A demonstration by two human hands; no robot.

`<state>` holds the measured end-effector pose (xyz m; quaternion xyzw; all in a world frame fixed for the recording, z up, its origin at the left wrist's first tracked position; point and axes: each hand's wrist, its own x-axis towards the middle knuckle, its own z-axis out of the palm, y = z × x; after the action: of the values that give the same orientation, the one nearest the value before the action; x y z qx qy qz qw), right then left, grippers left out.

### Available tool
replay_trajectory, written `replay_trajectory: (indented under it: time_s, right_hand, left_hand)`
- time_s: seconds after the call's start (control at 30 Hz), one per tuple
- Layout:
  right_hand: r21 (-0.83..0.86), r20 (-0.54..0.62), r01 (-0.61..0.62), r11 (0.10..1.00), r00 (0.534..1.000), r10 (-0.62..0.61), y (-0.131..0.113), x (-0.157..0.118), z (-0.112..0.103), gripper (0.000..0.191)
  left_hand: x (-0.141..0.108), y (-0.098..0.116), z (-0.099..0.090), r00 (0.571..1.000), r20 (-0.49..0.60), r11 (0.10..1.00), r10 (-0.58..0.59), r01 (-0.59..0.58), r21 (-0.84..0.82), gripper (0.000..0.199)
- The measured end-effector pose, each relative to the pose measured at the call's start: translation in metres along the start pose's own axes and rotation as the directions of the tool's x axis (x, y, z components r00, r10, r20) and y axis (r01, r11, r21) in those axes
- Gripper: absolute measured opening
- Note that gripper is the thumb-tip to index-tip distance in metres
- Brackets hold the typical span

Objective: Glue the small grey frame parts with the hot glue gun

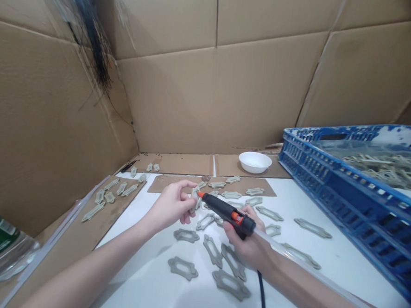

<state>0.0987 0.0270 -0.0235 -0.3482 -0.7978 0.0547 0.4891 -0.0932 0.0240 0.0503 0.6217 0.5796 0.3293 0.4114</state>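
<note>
Left hand [170, 204] pinches a small grey frame piece [194, 200] in a narrow grip, near the middle of the counter [139, 273]. The piece is partly hidden by the fingers. Right hand [246, 245] has a firm grip closed round the handle of a hot glue gun [228, 213]. Its orange nozzle [199, 194] points at the held piece; touching or just beside it, cannot tell which. A long clear glue stick [310, 270] runs from the rear of the gun toward the lower right, and a black cord [262, 299] drops toward the near counter edge.

State of the work: no glue can be made out on any piece at this resolution. Larger grey frames [230, 284] lie flat and apart near the near edge. More pieces lie on a brown cardboard sheet [248, 186] at the far edge and on a second cardboard sheet [90, 221] along the left edge. A heap of pieces [385, 169] remains in a blue plastic crate [332, 189] at the right edge. A white bowl [254, 161] stands by the far edge, before a cardboard wall [209, 94].
</note>
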Motion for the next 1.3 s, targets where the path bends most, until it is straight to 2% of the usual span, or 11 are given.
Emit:
replay_trajectory:
  time_s: [0.2,0.47,0.77,1.07,1.3]
  right_hand:
    - [-0.006,-0.007,-0.010,1.000,1.000,0.010,-0.003,0.000,0.000,0.024]
    - [-0.034,0.038,-0.039,0.999,0.998,0.040,-0.004,0.000,-0.002,0.028]
    - [-0.061,0.062,-0.016,0.998,0.998,0.019,-0.005,0.001,-0.002,0.030]
    - [-0.058,0.026,-0.036,0.998,0.999,0.038,-0.006,-0.003,-0.001,0.029]
    - [-0.077,0.026,-0.027,0.997,0.999,0.029,-0.009,-0.003,-0.002,0.025]
  left_hand:
    - [0.000,-0.001,0.000,1.000,-0.004,1.000,0.001,-0.001,-0.017,0.038]
    - [-0.001,-0.003,0.001,1.000,0.000,1.000,0.008,-0.008,-0.028,0.040]
    - [-0.003,-0.002,0.002,1.000,0.005,1.000,-0.002,0.002,-0.023,0.041]
    - [-0.005,0.001,0.000,1.000,0.001,1.000,-0.003,0.003,-0.018,0.041]
    - [-0.006,0.009,-0.003,0.999,-0.030,0.998,-0.011,0.013,0.059,0.041]
